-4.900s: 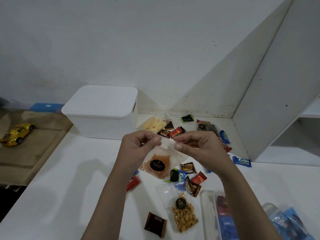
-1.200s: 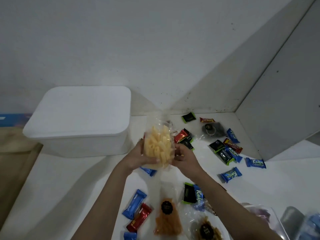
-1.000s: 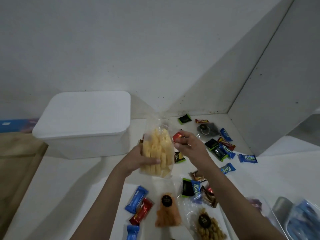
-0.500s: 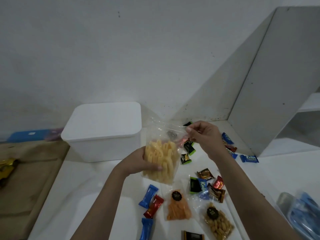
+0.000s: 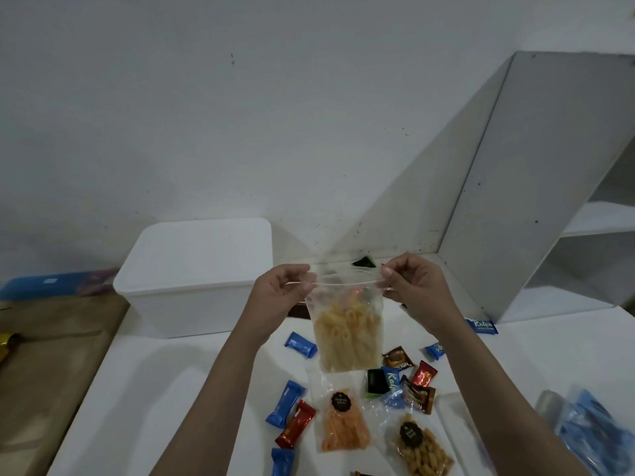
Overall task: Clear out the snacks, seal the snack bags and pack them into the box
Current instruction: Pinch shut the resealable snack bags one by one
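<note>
A clear zip bag of yellow tube snacks (image 5: 347, 334) hangs upright in the air over the white table (image 5: 165, 389). My left hand (image 5: 280, 292) pinches the left end of its top strip and my right hand (image 5: 412, 286) pinches the right end, stretching the strip between them. A white box with its lid on (image 5: 196, 273) stands behind and to the left. On the table below lie a bag of orange snacks (image 5: 343, 424) and a bag of brown nuts (image 5: 421, 448), each with a dark round label.
Several small wrapped sweets in blue, red, brown and green lie scattered around the bags, such as a blue one (image 5: 285, 403). A white shelf unit (image 5: 556, 187) stands at the right. Blue-tinted clear packaging (image 5: 594, 431) sits at the front right. A wooden surface (image 5: 44, 355) adjoins the table's left.
The orange bag held earliest now lies on the table. I picked up the yellow snack bag, and my left hand moved from its body to the top strip, so both hands hold the top.
</note>
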{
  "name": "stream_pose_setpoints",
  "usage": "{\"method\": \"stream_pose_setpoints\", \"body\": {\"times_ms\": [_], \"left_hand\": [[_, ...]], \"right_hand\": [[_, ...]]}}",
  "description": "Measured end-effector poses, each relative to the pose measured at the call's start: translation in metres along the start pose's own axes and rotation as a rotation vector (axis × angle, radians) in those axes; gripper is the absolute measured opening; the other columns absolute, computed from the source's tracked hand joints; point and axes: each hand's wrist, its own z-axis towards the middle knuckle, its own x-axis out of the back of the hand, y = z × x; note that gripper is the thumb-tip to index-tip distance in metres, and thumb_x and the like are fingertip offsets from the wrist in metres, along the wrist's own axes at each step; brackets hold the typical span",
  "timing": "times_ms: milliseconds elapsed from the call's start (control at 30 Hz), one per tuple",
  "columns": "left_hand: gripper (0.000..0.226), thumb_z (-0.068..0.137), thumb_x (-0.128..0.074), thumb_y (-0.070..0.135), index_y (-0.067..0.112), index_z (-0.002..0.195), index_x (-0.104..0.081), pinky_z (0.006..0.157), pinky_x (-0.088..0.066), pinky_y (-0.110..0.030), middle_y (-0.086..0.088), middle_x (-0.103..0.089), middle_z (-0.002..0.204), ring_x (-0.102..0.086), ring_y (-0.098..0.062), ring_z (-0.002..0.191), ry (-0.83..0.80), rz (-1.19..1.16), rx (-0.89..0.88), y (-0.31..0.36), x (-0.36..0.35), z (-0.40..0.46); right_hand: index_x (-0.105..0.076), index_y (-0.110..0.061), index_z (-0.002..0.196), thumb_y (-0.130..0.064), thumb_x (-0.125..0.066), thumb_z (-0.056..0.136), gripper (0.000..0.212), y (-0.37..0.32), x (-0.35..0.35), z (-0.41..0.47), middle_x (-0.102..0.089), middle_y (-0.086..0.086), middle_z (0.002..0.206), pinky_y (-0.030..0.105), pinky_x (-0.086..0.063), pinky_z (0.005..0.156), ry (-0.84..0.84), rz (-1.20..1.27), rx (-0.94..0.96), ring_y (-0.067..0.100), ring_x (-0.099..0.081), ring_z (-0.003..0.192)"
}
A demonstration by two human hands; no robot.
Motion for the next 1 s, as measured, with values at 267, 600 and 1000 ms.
{"method": "stream_pose_setpoints", "body": {"times_ms": [267, 600, 1000], "left_hand": [[0.017, 0.084, -0.068, 0.004, 0.018, 0.076, -0.073, 0.059, -0.054, -0.021, -0.007, -0.073, 0.075, -0.068, -0.015, 0.070, 0.051, 0.074, -0.017, 0.001, -0.013, -0.006], [0.021, 0.081, -0.071, 0.005, 0.023, 0.071, -0.069, 0.065, -0.054, -0.029, 0.001, -0.071, 0.070, -0.066, -0.014, 0.067, -0.030, 0.329, -0.100, 0.012, -0.026, -0.015], [0.019, 0.082, -0.070, 0.003, 0.022, 0.076, -0.071, 0.073, -0.059, -0.042, -0.002, -0.073, 0.076, -0.070, -0.019, 0.071, 0.015, 0.371, -0.164, 0.019, -0.023, -0.021]], "right_hand": [[-0.063, -0.023, 0.091, -0.017, -0.066, 0.088, 0.007, 0.017, 0.002, -0.008, -0.068, 0.001, 0.093, 0.031, -0.055, 0.079, 0.121, -0.283, 0.035, 0.019, -0.065, 0.092], [-0.063, -0.026, 0.107, -0.032, -0.073, 0.080, 0.029, 0.000, -0.023, -0.019, -0.057, -0.017, 0.103, 0.007, -0.035, 0.078, -0.186, -0.716, 0.240, -0.007, -0.049, 0.098], [-0.070, -0.017, 0.090, -0.032, -0.069, 0.084, 0.016, -0.007, -0.029, -0.025, -0.067, -0.010, 0.086, 0.013, -0.043, 0.071, -0.217, -0.659, 0.226, 0.000, -0.058, 0.083]]}}
